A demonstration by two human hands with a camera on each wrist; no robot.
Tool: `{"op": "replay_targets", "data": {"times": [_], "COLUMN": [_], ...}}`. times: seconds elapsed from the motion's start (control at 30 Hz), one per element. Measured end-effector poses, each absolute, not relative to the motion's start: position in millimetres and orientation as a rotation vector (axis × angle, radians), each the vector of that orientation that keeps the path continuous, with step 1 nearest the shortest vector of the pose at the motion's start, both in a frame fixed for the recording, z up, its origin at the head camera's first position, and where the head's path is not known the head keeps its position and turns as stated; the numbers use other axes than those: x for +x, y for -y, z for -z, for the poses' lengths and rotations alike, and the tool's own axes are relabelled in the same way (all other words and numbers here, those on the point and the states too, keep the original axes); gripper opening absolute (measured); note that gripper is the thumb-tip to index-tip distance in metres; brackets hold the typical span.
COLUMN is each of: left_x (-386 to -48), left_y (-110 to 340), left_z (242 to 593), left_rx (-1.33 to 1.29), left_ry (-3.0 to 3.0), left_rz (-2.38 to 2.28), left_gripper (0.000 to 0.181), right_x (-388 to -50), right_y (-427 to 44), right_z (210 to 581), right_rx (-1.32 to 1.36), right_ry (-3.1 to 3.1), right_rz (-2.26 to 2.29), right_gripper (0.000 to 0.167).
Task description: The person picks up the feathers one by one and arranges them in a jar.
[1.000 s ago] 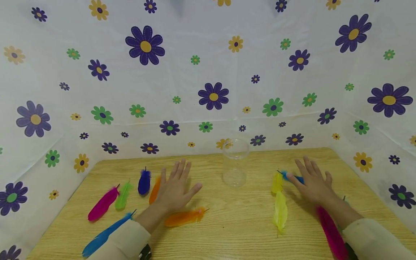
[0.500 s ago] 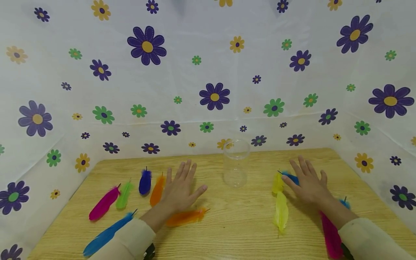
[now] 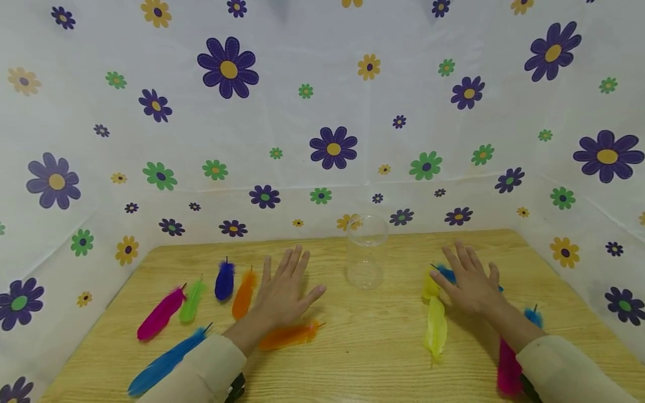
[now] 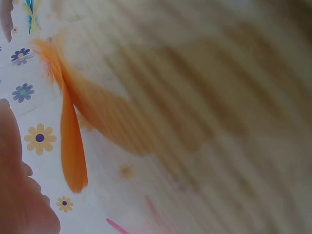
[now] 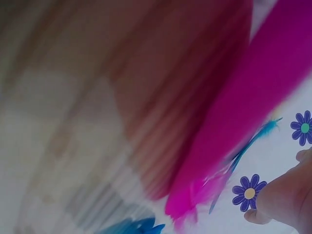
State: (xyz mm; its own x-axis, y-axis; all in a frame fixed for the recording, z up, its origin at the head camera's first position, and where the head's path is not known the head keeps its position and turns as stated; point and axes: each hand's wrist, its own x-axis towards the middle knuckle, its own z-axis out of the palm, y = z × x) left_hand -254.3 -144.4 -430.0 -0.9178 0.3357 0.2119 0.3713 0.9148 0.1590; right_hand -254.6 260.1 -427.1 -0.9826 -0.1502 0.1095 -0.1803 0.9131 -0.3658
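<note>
My left hand (image 3: 284, 294), palm down with fingers spread, is above or on the table and holds nothing; I cannot tell whether it touches the wood. Beside it lies one orange feather (image 3: 244, 295), and another orange feather (image 3: 289, 336) is partly covered by the wrist. Likewise spread flat, my right hand (image 3: 473, 286) partly hides a blue feather (image 3: 445, 273). Two yellow feathers (image 3: 435, 327) lie just left of it. Under the right forearm, a magenta feather (image 3: 509, 369) is partly hidden; in the right wrist view this magenta feather (image 5: 234, 117) looms close.
A clear plastic cup (image 3: 366, 260) stands upright at the back between the hands. Farther left on the wooden table (image 3: 347, 369) are magenta (image 3: 160, 314), light green (image 3: 191, 302), dark blue (image 3: 224, 281) and blue feathers (image 3: 166, 362). A flowered cloth (image 3: 282, 112) encloses the back and sides.
Both hands have drifted slightly inward, the left to the right and the right to the left. More of the left orange feather and the blue feathers by the right arm now shows.
</note>
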Motion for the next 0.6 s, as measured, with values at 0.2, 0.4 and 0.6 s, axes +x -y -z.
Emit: {"op": "replay_targets", "data": {"times": [0.2, 0.4, 0.6], "left_x": [-255, -256, -257], "left_y": [142, 140, 137], "left_z": [430, 433, 435], "left_rx": [-0.549, -0.58, -0.581], "left_ry": [2.902, 2.948, 2.965], "left_rz": [0.295, 0.22, 0.189], "left_gripper": [0.084, 0.085, 0.087], "right_x": [-255, -258, -260], "right_y": [-252, -240, -227], "right_z": [425, 427, 430], "right_rx": [0.272, 0.306, 0.333], "right_ry": [3.008, 3.015, 3.014], "right_rz": [-0.58, -0.582, -0.592], "right_gripper": [0.086, 0.088, 0.091]}}
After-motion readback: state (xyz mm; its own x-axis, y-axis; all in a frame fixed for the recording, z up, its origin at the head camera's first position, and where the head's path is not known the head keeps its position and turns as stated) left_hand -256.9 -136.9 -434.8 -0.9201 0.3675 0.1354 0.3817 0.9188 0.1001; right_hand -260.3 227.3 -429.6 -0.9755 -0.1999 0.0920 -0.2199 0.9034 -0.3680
